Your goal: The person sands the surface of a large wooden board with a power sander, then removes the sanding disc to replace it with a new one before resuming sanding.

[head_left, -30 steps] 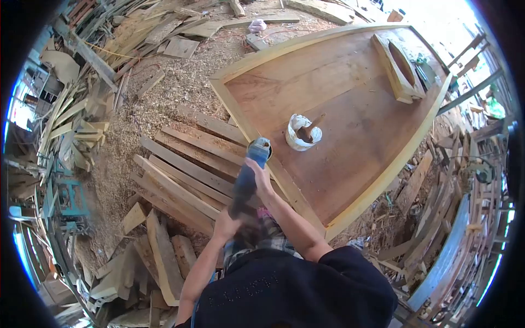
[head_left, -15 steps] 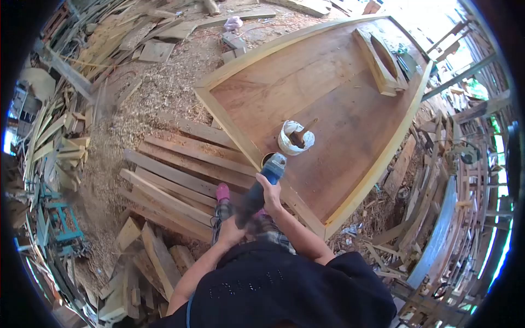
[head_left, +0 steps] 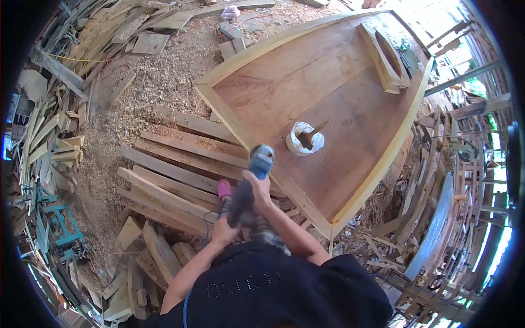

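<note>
Both hands are wrapped round an angle grinder [head_left: 260, 164] with a blue head and a dark body. My left hand [head_left: 224, 232] is closed on its rear end, low near my body. Farther forward, my right hand [head_left: 259, 192] grips it just behind the head. The grinder's head is over the near left rail of a large tapered wooden panel [head_left: 322, 180] with a raised frame; whether its disc touches the wood is hidden. On the panel, close to the grinder, stands a white pot [head_left: 296, 144] with a brush [head_left: 318, 129] leaning in it.
A thick wooden piece with an oval hollow [head_left: 383, 60] lies on the panel's far end. Several planks [head_left: 175, 177] lie side by side at left, near a pink shoe [head_left: 224, 188]. Shavings cover the floor; scrap wood and a teal metal frame [head_left: 64, 224] stand around.
The grinder and both hands have shifted left, its head moving along the near rail. The panel and pot appear slightly farther right, and the brush handle shows more clearly.
</note>
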Motion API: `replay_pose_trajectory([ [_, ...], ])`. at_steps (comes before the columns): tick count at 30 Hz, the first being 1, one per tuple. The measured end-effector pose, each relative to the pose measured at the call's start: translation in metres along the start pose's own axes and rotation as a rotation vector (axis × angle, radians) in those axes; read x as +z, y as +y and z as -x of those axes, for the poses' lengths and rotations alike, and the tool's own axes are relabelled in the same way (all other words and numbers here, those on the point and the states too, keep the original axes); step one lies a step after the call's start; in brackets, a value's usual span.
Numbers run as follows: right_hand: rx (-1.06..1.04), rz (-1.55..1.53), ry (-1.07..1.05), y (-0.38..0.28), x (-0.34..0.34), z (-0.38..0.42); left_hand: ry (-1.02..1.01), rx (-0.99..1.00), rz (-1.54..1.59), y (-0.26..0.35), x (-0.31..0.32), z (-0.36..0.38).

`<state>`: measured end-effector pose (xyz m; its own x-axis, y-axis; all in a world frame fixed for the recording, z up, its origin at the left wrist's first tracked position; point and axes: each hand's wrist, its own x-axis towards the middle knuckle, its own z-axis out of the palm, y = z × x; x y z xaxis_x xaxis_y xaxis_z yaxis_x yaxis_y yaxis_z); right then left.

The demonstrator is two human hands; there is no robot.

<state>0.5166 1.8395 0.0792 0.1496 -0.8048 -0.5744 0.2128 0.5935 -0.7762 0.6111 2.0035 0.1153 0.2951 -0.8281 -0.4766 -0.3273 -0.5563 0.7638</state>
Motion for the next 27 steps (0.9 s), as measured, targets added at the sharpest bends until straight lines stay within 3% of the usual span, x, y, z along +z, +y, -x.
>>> replay_pose_trajectory([
  [4, -0.103, 0.033, -0.109, -0.022, 0.057, -0.050, 0.118, 0.049, 0.115, 0.003, -0.020, -0.051],
  [7, -0.094, 0.060, -0.082, -0.040, 0.083, -0.064, 0.092, -0.028, 0.074, 0.004, -0.038, -0.080],
  [10, -0.006, 0.039, -0.091, -0.037, 0.080, -0.067, -0.048, -0.197, 0.223, 0.010, -0.037, -0.074],
  [12, -0.057, 0.134, -0.134, -0.019, 0.061, -0.059, 0.093, -0.019, 0.145, -0.014, -0.007, -0.053],
  [14, -0.049, 0.042, -0.137, -0.015, 0.042, -0.028, 0.173, 0.182, 0.012, -0.027, 0.007, -0.030],
  [15, -0.031, 0.039, -0.091, -0.010, 0.031, -0.017, 0.181, 0.184, 0.019, -0.024, 0.008, -0.021],
  [18, 0.033, 0.026, -0.027, -0.017, 0.013, 0.008, 0.061, 0.049, 0.117, 0.004, -0.002, 0.005],
  [20, 0.072, 0.008, -0.006, -0.022, 0.017, 0.008, -0.199, -0.281, 0.203, 0.020, -0.014, 0.000],
  [21, 0.056, 0.032, -0.010, -0.023, 0.021, 0.004, -0.195, -0.284, 0.212, 0.013, -0.014, -0.007],
  [23, 0.103, -0.005, -0.063, -0.019, 0.033, -0.012, -0.015, -0.050, 0.127, -0.004, -0.017, -0.021],
  [27, 0.041, -0.041, -0.114, -0.018, 0.076, -0.056, 0.094, 0.096, 0.012, 0.013, -0.066, -0.064],
])
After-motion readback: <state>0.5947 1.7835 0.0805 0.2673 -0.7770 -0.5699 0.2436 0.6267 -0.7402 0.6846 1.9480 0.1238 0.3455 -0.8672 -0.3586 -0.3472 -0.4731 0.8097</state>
